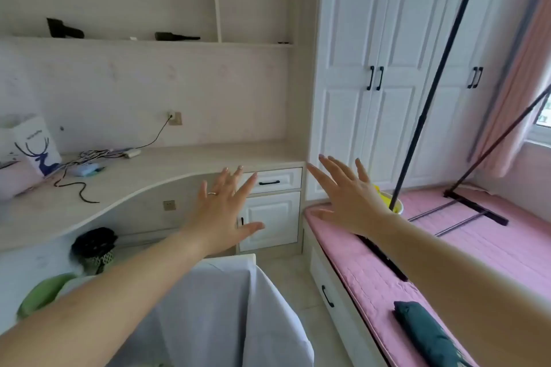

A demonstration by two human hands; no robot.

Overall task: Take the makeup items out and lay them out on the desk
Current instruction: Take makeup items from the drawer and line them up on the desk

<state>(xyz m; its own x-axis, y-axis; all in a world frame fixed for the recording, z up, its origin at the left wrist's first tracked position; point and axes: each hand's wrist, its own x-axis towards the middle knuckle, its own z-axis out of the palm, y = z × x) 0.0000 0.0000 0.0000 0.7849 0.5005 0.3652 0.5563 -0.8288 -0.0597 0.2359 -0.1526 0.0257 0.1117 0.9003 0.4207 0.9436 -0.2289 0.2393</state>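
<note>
My left hand is stretched out in front of me, fingers spread, holding nothing; a ring is on one finger. My right hand is also raised with its fingers apart and empty, over the near end of the pink bed. Both hover in the air before the white cabinet under the desk. The pale curved desk runs along the wall on the left. A white paper bag with a blue deer stands at its far left end. No makeup items can be made out.
Cables and a small blue object lie on the desk near the bag. A white-draped chair is just below my arms. A pink mattress with black stand legs lies on the right; a white wardrobe stands behind it.
</note>
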